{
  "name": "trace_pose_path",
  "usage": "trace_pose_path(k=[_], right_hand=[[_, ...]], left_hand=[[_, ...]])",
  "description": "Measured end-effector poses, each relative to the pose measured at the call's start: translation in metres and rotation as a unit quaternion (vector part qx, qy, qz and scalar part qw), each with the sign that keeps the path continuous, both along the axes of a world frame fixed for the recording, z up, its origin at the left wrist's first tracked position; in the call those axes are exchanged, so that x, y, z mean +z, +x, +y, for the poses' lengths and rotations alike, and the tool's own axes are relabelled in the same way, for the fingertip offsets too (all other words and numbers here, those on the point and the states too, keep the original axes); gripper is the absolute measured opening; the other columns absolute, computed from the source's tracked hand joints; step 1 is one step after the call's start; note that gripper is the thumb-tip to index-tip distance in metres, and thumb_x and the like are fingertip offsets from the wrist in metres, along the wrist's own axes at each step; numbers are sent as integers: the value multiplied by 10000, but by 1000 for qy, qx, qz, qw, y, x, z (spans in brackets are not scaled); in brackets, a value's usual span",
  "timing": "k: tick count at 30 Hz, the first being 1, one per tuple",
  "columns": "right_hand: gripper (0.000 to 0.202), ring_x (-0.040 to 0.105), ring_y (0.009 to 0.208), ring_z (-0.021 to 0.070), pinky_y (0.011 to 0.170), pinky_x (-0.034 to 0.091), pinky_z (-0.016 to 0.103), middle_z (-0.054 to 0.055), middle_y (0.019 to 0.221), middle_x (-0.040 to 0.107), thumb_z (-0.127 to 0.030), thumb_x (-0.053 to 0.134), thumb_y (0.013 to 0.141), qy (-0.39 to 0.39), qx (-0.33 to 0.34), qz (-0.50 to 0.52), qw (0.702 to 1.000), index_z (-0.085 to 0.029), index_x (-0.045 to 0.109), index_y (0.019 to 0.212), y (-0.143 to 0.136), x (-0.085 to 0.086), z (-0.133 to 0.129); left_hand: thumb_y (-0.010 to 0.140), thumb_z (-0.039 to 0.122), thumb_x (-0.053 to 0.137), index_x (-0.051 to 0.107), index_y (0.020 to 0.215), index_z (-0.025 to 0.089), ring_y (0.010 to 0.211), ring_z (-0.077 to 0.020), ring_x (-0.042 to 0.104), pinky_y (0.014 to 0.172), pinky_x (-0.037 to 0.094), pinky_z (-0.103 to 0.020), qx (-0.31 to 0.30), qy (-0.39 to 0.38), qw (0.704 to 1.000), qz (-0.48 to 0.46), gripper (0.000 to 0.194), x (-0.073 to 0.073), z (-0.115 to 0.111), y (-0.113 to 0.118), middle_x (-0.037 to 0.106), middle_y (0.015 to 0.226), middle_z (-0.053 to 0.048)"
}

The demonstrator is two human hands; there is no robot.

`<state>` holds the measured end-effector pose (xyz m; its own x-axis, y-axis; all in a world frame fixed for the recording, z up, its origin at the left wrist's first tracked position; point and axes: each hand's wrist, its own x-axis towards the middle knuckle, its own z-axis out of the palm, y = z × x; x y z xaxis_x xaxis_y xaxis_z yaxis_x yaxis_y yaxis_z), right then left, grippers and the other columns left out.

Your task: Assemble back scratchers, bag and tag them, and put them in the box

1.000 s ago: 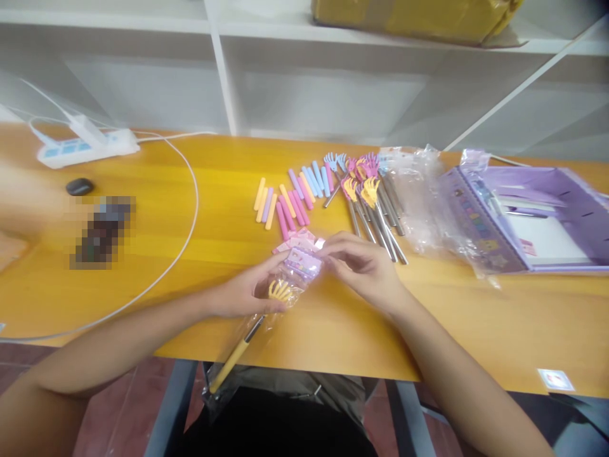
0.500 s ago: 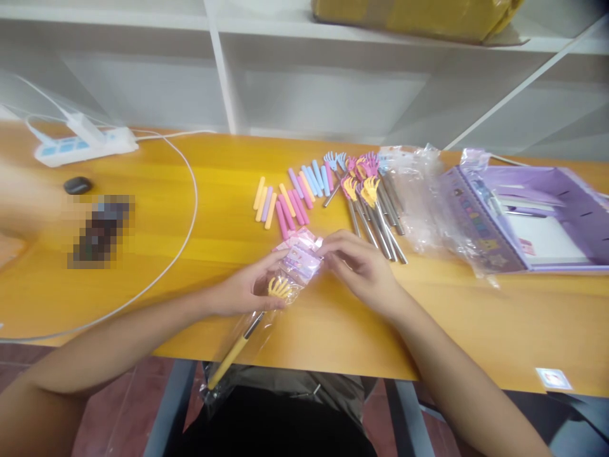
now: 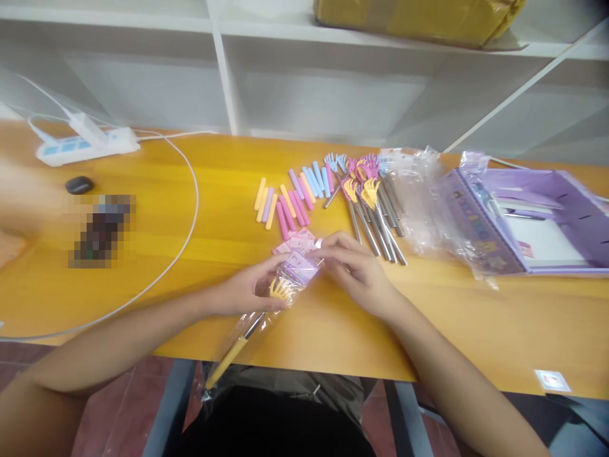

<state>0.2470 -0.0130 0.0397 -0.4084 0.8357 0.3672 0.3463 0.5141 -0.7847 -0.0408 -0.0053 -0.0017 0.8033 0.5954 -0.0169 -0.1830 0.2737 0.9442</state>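
A clear plastic bag holds a yellow back scratcher with a hand-shaped head, slanting down to the table's front edge. My left hand grips the bag around the scratcher's head. At the bag's top, over a purple and pink printed card, the fingertips of my right hand pinch the packaging. Beyond my hands lie several coloured handle sleeves in pink, blue, yellow and purple. To their right is a pile of back scratchers with bare metal rods.
Clear plastic bags lie beside a purple box at the right. At the left are a power strip, a black case, a blurred-out object and a looping white cable. A shelf stands behind.
The fingers of my right hand have shifted slightly at the bag's top, and the card has tilted a little. My left hand keeps its grip in nearly the same place.
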Motion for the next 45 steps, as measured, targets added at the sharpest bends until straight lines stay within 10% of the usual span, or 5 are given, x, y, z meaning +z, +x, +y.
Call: trace_pose_path(k=[14, 21, 33, 39, 45], right_hand=[[261, 714, 861, 187, 784, 614, 353, 50, 1018, 762, -110, 678, 1017, 69, 30, 18, 997, -272, 746, 1209, -16, -6, -5], [306, 761, 941, 211, 834, 617, 375, 54, 1078, 831, -81, 668, 1012, 112, 62, -7, 992, -286, 745, 1226, -18, -8, -1], [305, 469, 651, 136, 658, 458, 276, -68, 750, 455, -356, 731, 1060, -71, -53, 40, 995, -259, 664, 1341, -29, -26, -7], [311, 683, 904, 192, 815, 575, 343, 51, 1065, 735, -521, 751, 1039, -217, 33, 98, 971, -247, 717, 1180, -29, -22, -4], [410, 573, 695, 139, 653, 479, 284, -10, 827, 684, -609, 814, 967, -251, -21, 109, 961, -231, 657, 970, -41, -28, -11]], left_hand=[[931, 292, 916, 697, 1425, 220, 1415, -293, 660, 1234, 483, -454, 31, 27, 998, 48, 545, 0, 4, 2, 720, 1460, -153], [937, 261, 914, 470, 1674, 291, 1158, -210, 723, 1017, 552, -346, 31, -8, 999, 36, 861, -2, -1, 1, 746, 1303, -99], [953, 421, 881, 570, 1615, 253, 1183, -259, 695, 1062, 537, -409, 0, 33, 996, 84, 750, 6, 1, 0, 703, 1378, -131], [958, 443, 871, 598, 1582, 224, 1079, -240, 692, 1014, 545, -380, -13, 63, 993, 97, 715, 11, 1, 0, 734, 1201, -94], [978, 460, 834, 698, 1431, 202, 1008, -237, 699, 912, 572, -346, -41, 146, 978, 143, 539, 13, 4, -3, 742, 1145, -87]])
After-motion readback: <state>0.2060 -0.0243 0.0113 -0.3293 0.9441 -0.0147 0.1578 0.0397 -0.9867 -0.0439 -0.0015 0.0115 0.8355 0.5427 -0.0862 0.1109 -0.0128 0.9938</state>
